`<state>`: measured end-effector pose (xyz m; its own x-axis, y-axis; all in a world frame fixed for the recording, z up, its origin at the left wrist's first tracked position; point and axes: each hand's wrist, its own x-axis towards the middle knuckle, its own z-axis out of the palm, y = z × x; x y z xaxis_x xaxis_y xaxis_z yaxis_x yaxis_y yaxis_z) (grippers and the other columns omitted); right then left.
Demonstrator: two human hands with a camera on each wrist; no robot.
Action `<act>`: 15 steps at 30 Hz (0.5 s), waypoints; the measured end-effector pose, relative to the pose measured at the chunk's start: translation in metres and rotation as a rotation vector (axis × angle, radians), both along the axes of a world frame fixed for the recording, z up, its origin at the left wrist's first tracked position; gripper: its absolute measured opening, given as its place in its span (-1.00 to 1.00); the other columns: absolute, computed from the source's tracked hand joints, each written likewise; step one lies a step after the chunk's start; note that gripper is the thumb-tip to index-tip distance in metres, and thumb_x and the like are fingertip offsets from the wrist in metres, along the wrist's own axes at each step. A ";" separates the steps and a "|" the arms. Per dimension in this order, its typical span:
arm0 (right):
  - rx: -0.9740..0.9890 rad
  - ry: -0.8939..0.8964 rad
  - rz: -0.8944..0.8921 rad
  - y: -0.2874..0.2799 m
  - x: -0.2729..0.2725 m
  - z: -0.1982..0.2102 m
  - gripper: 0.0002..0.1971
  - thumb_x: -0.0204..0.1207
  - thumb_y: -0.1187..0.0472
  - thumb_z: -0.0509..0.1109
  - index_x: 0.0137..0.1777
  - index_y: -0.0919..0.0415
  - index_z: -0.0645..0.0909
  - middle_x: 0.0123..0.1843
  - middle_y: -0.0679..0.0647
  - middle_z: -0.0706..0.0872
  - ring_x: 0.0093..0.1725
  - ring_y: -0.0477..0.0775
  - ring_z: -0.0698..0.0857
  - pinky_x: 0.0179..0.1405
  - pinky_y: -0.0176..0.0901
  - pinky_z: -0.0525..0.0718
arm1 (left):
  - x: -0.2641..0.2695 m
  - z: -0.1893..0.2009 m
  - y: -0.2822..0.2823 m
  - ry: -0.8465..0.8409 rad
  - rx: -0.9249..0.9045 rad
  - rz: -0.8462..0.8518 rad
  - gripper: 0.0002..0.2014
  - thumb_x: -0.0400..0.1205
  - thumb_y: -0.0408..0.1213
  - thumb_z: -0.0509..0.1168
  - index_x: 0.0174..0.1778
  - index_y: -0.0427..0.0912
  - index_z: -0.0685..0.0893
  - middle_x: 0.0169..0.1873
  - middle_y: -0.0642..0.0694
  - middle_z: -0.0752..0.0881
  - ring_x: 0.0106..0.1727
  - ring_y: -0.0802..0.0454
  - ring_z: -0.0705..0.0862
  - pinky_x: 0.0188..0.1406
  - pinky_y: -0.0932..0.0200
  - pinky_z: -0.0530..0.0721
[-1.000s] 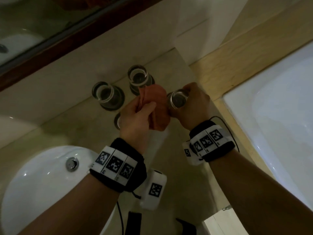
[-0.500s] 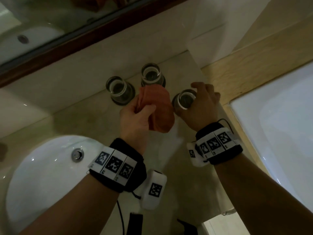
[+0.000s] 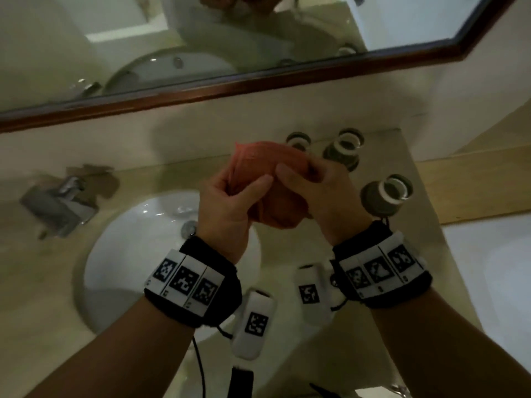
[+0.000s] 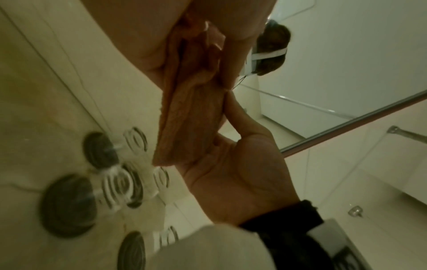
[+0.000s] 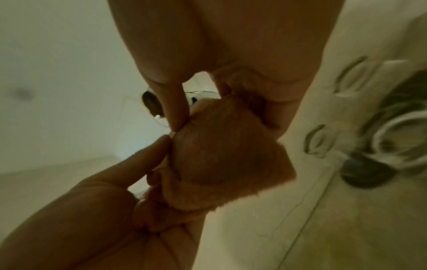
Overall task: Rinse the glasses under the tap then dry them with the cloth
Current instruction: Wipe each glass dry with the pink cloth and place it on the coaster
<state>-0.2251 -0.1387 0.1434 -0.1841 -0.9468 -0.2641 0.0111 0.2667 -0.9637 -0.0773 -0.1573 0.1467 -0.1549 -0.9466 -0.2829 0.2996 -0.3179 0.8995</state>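
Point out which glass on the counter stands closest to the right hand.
The glass at the counter's right edge, just beyond the right hand. The two other glasses stand farther back, near the wall.

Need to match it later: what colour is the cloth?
Orange-red cloth, held in both hands; the head view shows it best.

Orange cloth [image 3: 267,179] bunched between left hand [image 3: 227,205] and right hand [image 3: 324,193], above white basin [image 3: 120,248].

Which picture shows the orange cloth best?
The head view: the crumpled orange cloth shows whole, held between the left hand and the right hand. The left wrist view shows its folds edge-on; the right wrist view shows one dim corner.
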 end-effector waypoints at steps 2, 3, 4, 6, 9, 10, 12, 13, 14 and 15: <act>-0.066 0.035 0.022 0.000 0.028 0.009 -0.58 0.38 -0.04 0.60 0.17 0.16 0.73 0.09 0.11 0.85 0.09 0.09 0.84 0.13 0.17 0.82 | 0.039 0.006 0.007 -0.011 -0.045 0.016 -0.63 0.49 -0.51 0.43 0.24 -0.36 0.71 -0.05 -0.25 0.85 -0.03 -0.20 0.85 -0.19 -0.04 0.81; -0.088 0.032 0.041 0.000 0.042 0.013 -0.70 0.47 0.11 0.59 0.15 0.19 0.71 0.08 0.12 0.84 0.09 0.09 0.83 0.13 0.16 0.83 | 0.061 0.008 0.009 -0.025 -0.060 0.033 -0.63 0.52 -0.56 0.41 0.27 -0.41 0.68 -0.13 -0.21 0.86 -0.15 -0.14 0.85 -0.29 0.04 0.79; -0.105 0.028 0.071 -0.001 0.058 0.018 -0.79 0.52 0.25 0.56 0.12 0.18 0.70 0.06 0.11 0.83 0.07 0.06 0.82 0.10 0.11 0.84 | 0.083 0.010 0.013 -0.038 -0.068 0.052 -0.63 0.52 -0.61 0.39 0.26 -0.42 0.68 -0.20 -0.18 0.85 -0.26 -0.09 0.83 -0.37 0.11 0.76; -0.133 0.047 0.143 0.000 0.092 0.028 -0.76 0.53 0.43 0.51 0.14 0.16 0.68 -0.01 0.06 0.81 0.00 -0.03 0.82 0.00 -0.09 0.83 | 0.131 0.013 0.020 -0.054 -0.087 0.077 -0.59 0.42 -0.65 0.35 0.14 -0.26 0.77 -0.16 -0.24 0.83 -0.21 -0.23 0.80 -0.26 -0.02 0.76; -0.189 0.155 0.241 0.003 0.152 0.038 -0.63 0.46 0.47 0.54 0.18 0.08 0.68 -0.04 0.06 0.83 -0.01 0.04 0.83 0.07 -0.06 0.81 | 0.203 0.018 0.033 -0.100 -0.106 0.116 -0.43 0.22 -0.61 0.20 0.14 -0.24 0.77 -0.09 -0.30 0.80 -0.11 -0.25 0.78 -0.22 -0.10 0.78; -0.205 0.196 0.268 0.006 0.174 0.042 -0.63 0.45 0.44 0.56 0.15 0.01 0.70 -0.06 0.03 0.85 -0.01 0.05 0.83 0.12 0.00 0.81 | 0.226 0.020 0.038 -0.108 -0.095 0.139 -0.40 0.19 -0.60 0.17 0.17 -0.27 0.74 -0.10 -0.29 0.78 -0.14 -0.20 0.76 -0.27 -0.01 0.75; -0.220 0.236 0.294 0.010 0.215 0.049 -0.64 0.44 0.39 0.58 0.09 -0.09 0.72 -0.08 -0.01 0.86 -0.02 0.06 0.84 0.15 0.08 0.82 | 0.272 0.025 0.046 -0.103 -0.065 0.156 -0.38 0.21 -0.57 0.19 0.23 -0.29 0.72 -0.04 -0.31 0.76 -0.07 -0.21 0.73 -0.20 0.01 0.73; -0.230 0.246 0.312 0.011 0.234 0.053 -0.64 0.45 0.38 0.58 0.07 -0.13 0.72 -0.08 -0.02 0.86 -0.02 0.06 0.85 0.14 0.12 0.82 | 0.293 0.028 0.049 -0.090 -0.060 0.148 -0.41 0.27 -0.55 0.24 0.27 -0.32 0.70 0.05 -0.32 0.77 0.01 -0.23 0.74 -0.11 -0.03 0.74; -0.244 0.262 0.334 0.012 0.253 0.057 -0.64 0.46 0.37 0.58 0.05 -0.15 0.73 -0.08 -0.03 0.87 -0.03 0.05 0.85 0.12 0.15 0.83 | 0.312 0.031 0.051 -0.077 -0.067 0.136 -0.48 0.36 -0.52 0.31 0.30 -0.36 0.69 0.12 -0.30 0.78 0.07 -0.23 0.75 -0.06 -0.02 0.75; -0.259 0.281 0.362 0.013 0.271 0.060 -0.64 0.47 0.37 0.57 0.02 -0.18 0.73 -0.08 -0.04 0.87 -0.05 0.05 0.85 0.08 0.18 0.83 | 0.329 0.034 0.052 -0.080 -0.077 0.135 -0.58 0.45 -0.49 0.37 0.26 -0.40 0.68 0.12 -0.26 0.78 0.06 -0.17 0.76 -0.07 0.03 0.76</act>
